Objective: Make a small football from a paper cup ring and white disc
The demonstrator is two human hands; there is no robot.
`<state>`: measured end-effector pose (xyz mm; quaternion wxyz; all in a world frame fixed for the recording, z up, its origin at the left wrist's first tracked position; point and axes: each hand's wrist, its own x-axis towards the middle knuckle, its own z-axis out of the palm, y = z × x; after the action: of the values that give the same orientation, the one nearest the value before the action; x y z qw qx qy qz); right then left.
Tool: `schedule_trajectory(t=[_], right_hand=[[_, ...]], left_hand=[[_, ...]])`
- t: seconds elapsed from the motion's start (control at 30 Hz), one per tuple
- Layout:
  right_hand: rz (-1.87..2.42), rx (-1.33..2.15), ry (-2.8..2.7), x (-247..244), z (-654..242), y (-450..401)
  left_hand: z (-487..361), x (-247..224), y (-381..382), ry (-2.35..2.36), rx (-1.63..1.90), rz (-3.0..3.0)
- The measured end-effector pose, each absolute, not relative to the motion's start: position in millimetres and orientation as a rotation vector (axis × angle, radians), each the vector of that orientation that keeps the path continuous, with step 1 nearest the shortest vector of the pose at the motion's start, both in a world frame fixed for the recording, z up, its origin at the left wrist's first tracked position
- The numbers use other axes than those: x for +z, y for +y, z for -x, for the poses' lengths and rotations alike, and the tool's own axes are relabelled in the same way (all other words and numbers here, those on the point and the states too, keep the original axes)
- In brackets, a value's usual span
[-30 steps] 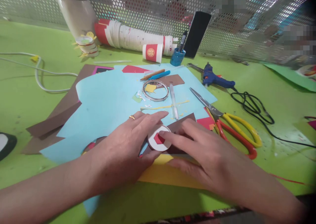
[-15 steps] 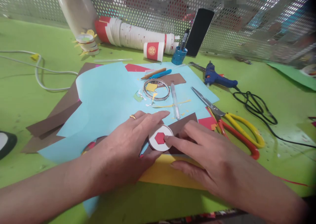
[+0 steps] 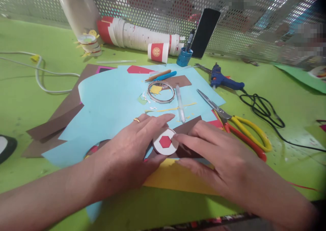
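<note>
A small white round disc with a raised rim (image 3: 166, 151), like a paper cup's base, bears a red paper hexagon (image 3: 165, 141) near its middle. My left hand (image 3: 134, 146) is closed around the disc's left side, fingers above and thumb below. From the right, my right hand (image 3: 216, 156) reaches in with its index fingertip at the disc's edge, beside the hexagon. Its thumb lies apart over the yellow paper (image 3: 168, 175), and nothing is held in it. Dark brown paper (image 3: 187, 149) lies around the disc.
Light blue paper (image 3: 109, 95) carries a tape ring (image 3: 149, 95), a clear-barrelled pen (image 3: 180, 103) and paper scraps. Scissors with yellow and orange handles (image 3: 221, 112) lie right; a blue glue gun (image 3: 224, 80) with black cord is beyond. Stacked paper cups (image 3: 142, 34) and a phone (image 3: 206, 32) stand behind.
My right index finger has drawn back off the red hexagon to the disc's right edge, so the whole hexagon shows. My left hand keeps its hold, almost unmoved.
</note>
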<state>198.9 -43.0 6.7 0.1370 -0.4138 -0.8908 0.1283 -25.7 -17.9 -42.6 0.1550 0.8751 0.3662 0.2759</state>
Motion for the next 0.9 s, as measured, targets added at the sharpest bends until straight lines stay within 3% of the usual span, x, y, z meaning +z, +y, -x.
schedule_trajectory(t=[0.47,0.9], right_hand=[[1.237,0.456,-2.371,4.9,-200.2,-29.3],[1.114,0.655,-2.635,10.7,-201.8,-37.3]], left_hand=[[26.5,-35.8,-15.6,1.079,0.704,-2.473],[25.8,-33.6,-15.3,1.091,0.67,-2.482]])
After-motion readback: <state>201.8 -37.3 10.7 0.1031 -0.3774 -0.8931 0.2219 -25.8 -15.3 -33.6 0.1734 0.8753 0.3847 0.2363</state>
